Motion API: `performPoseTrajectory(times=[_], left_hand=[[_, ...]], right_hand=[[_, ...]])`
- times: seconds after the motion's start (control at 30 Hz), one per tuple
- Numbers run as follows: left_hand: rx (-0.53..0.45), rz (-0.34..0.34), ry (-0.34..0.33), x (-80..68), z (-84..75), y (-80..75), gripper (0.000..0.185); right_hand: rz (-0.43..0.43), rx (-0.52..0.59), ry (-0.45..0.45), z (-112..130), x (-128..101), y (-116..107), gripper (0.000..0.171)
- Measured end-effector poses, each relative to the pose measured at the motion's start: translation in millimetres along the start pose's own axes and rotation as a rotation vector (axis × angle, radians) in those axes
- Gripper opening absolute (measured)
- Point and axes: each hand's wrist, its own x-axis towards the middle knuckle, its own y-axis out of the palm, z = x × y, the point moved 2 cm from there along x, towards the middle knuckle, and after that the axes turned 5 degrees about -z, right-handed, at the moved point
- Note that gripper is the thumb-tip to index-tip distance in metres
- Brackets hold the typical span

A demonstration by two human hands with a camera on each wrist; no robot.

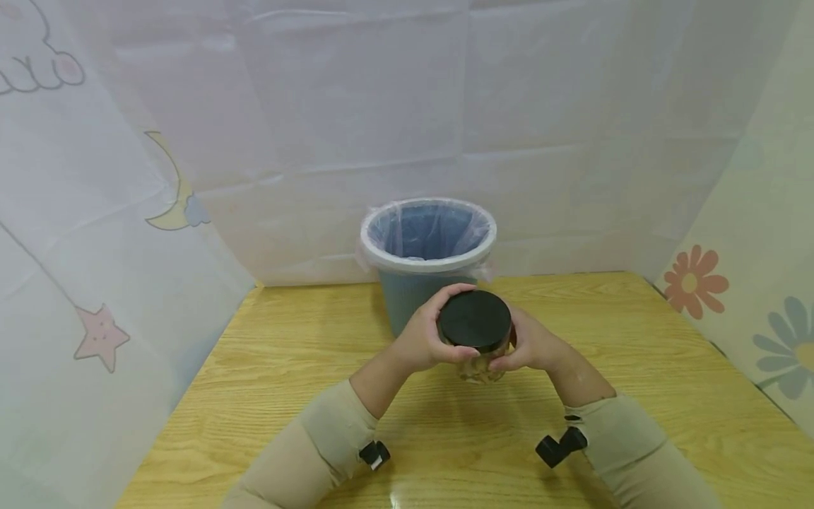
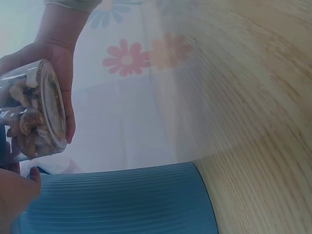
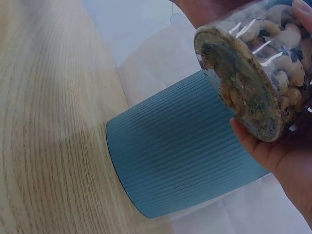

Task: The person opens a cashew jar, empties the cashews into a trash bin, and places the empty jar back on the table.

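A clear jar (image 1: 481,369) with a black lid (image 1: 475,320) is held up above the table, in front of the bin. Curved pale-brown pieces like cashews (image 3: 285,39) fill it, and dark crumbs coat its bottom (image 3: 239,83). My left hand (image 1: 421,338) grips the lid's side, with fingers at the far edge and thumb at the near edge. The right hand (image 1: 533,344) holds the jar's body from the other side, its thumb in front. In the left wrist view the right hand (image 2: 57,61) curls around the jar near its base.
Behind the jar stands a blue ribbed bin (image 1: 397,297) with a white rim (image 1: 420,266) and a clear plastic liner. It rests on a wood-grain table (image 1: 305,339). Printed cloth walls (image 1: 356,106) enclose the back and both sides. Each forearm wears a small black camera mount (image 1: 559,447).
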Motion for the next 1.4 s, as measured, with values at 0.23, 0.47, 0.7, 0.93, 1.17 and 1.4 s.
performPoseTrajectory(times=[0.23,0.47,0.7,0.93,1.17,1.4], left_hand=[[0.034,-0.027,0.014,0.1,0.1,1.3,0.082],[0.084,-0.060,0.061,-1.2,2.6,3.5,0.083],[0.112,-0.077,0.064,-3.3,4.7,4.4,0.082],[0.123,-0.079,0.090,-2.1,4.3,3.4,0.081],[0.034,-0.001,0.051,-3.5,-19.6,0.5,0.101],[0.076,0.032,0.029,-3.2,-21.6,-0.8,0.094]], right_hand=[[-0.001,0.015,-0.010,-2.0,0.2,0.6,0.080],[-0.016,0.011,-0.020,-3.9,-0.4,1.4,0.080],[-0.014,0.013,-0.016,-6.7,-1.5,2.3,0.080],[0.009,0.048,-0.040,-9.4,-0.9,2.2,0.078],[0.048,0.042,-0.027,-3.6,-1.6,1.6,0.077],[0.090,0.028,-0.043,0.3,-0.2,2.0,0.074]])
